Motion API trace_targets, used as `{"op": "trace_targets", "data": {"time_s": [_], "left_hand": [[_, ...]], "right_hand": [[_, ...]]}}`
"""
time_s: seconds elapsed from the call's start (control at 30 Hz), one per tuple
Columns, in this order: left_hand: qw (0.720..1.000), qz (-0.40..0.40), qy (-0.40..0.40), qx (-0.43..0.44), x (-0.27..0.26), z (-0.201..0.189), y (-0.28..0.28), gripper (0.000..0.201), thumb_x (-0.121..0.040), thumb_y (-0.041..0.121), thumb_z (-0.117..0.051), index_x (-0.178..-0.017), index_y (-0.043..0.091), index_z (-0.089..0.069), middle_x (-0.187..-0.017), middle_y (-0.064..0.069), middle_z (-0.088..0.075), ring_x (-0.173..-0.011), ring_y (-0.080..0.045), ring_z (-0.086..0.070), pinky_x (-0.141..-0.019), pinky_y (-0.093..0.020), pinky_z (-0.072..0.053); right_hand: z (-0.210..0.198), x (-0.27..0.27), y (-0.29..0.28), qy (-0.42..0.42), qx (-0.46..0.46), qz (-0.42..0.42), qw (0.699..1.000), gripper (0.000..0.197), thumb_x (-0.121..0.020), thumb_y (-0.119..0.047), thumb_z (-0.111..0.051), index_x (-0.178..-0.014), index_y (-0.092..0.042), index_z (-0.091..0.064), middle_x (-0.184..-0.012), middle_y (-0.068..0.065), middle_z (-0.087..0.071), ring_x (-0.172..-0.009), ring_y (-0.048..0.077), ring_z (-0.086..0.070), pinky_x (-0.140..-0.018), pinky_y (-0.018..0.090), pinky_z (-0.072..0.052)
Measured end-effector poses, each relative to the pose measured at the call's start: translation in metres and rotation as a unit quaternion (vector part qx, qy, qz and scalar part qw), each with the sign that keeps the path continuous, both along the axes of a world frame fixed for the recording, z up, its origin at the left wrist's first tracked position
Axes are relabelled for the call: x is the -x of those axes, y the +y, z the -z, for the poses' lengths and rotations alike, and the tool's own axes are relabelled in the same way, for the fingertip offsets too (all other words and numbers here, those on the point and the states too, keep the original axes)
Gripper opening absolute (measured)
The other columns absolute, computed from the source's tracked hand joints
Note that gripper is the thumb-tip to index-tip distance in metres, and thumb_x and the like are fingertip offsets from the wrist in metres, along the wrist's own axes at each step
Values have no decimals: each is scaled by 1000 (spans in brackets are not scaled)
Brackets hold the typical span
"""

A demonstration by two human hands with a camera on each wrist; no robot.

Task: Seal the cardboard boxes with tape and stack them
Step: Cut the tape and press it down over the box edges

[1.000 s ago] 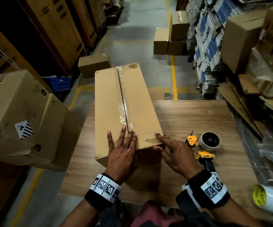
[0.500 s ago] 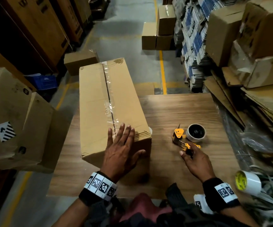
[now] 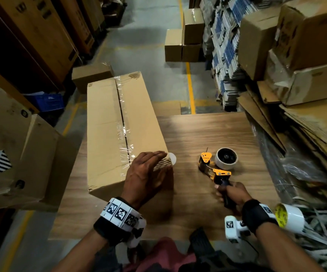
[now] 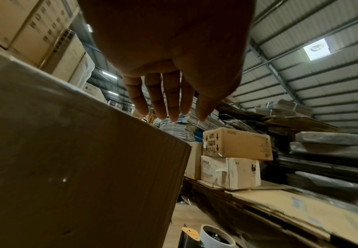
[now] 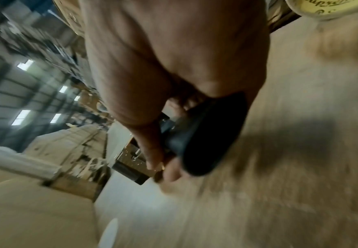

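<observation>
A long cardboard box (image 3: 107, 130) lies on the wooden table (image 3: 207, 134), with clear tape along its top seam. My left hand (image 3: 148, 169) lies flat with straight fingers on the box's near right corner; the left wrist view shows the box (image 4: 67, 167) under those fingers (image 4: 165, 100). My right hand (image 3: 231, 193) grips the dark handle of a yellow tape dispenser (image 3: 213, 167), which rests on the table right of the box. The right wrist view, blurred, shows fingers curled round that handle (image 5: 203, 134). A tape roll (image 3: 226, 158) sits in the dispenser.
A spare white tape roll (image 3: 290, 216) lies at the table's near right edge. Large cardboard boxes (image 3: 11, 146) stand close on the left, and flattened cardboard (image 3: 306, 130) piles on the right. More boxes (image 3: 184, 42) stand on the floor beyond the table.
My right hand left the box's near edge, moved right and took hold of the tape dispenser's handle. My left hand slid to the box's near right corner.
</observation>
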State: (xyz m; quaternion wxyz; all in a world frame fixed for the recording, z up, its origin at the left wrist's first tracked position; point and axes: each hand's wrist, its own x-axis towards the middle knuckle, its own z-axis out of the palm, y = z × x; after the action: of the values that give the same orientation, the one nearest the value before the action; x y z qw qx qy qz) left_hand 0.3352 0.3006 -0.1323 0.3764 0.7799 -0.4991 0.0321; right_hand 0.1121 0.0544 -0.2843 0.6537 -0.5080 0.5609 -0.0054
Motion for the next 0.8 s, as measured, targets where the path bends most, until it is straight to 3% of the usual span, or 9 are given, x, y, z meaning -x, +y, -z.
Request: {"op": "trace_targets", "data": {"time_s": [0.07,0.17,0.23,0.33,0.43,0.5,0.6,0.7,0.8], "left_hand": [[1000,-27,-2,-14,-6,-6,1,46,-94,36,-74,-135,15,-68,-134,0,-68,-121,-20,-62,-99,-43,-54],[992,-90,3,-94,-13,-16,1,80,-91,70,-58,-155,25,-46,-157,-5,-48,-146,-26,-38,-120,-46,-35],[987,-103,85,-89,-17,-28,-3,100,-81,88,-48,-161,30,-34,-165,-6,-35,-154,-26,-22,-126,-46,-24],[976,-91,186,-68,-25,-46,-8,114,-70,96,-51,-163,38,-21,-169,-4,-24,-156,-19,-10,-127,-49,-20],[971,-91,218,-35,-36,-63,0,109,-73,87,-63,-162,39,-24,-165,-2,-31,-151,-15,-18,-122,-43,-28],[980,-103,173,-2,-42,-67,13,102,-75,80,-66,-160,35,-32,-160,2,-40,-146,-13,-28,-116,-35,-32],[988,-94,116,28,-46,-63,32,94,-80,75,-70,-158,33,-37,-152,6,-48,-136,-12,-45,-108,-36,-46],[983,-81,158,45,-43,-58,47,93,-80,70,-73,-157,33,-36,-141,7,-53,-117,-7,-58,-92,-35,-56],[978,-59,184,80,-41,-56,57,78,-84,61,-75,-149,32,-43,-126,9,-57,-100,-14,-65,-79,-39,-58]], "right_hand": [[-35,0,6,-70,-28,-21,997,22,-90,-3,-75,-109,4,-67,-71,12,-59,-59,22,-54,-52,30,-45],[-94,-4,14,-168,-54,-77,981,17,-90,-3,-72,-105,-2,-64,-72,7,-58,-58,18,-55,-50,28,-47],[-131,-13,23,-221,-74,-130,964,20,-88,-3,-71,-106,0,-64,-75,10,-55,-59,20,-53,-52,28,-47],[-173,-35,35,-253,-72,-204,943,36,-84,-4,-80,-114,6,-63,-78,13,-54,-60,23,-52,-54,31,-47],[-194,-57,50,-265,-55,-215,938,53,-74,-17,-86,-115,8,-63,-80,15,-54,-60,24,-53,-54,31,-48],[-200,-68,56,-278,-34,-200,939,59,-67,-21,-89,-112,7,-65,-81,16,-56,-61,24,-55,-55,33,-50],[-210,-82,65,-288,13,-203,936,40,-74,-12,-91,-104,2,-68,-78,16,-57,-61,26,-55,-55,33,-51],[-222,-93,71,-277,61,-218,934,23,-78,-2,-80,-98,0,-69,-72,17,-60,-59,25,-56,-50,28,-49],[-228,-103,74,-272,89,-235,929,25,-75,-5,-82,-98,-3,-71,-73,17,-63,-60,26,-58,-54,30,-51]]}}
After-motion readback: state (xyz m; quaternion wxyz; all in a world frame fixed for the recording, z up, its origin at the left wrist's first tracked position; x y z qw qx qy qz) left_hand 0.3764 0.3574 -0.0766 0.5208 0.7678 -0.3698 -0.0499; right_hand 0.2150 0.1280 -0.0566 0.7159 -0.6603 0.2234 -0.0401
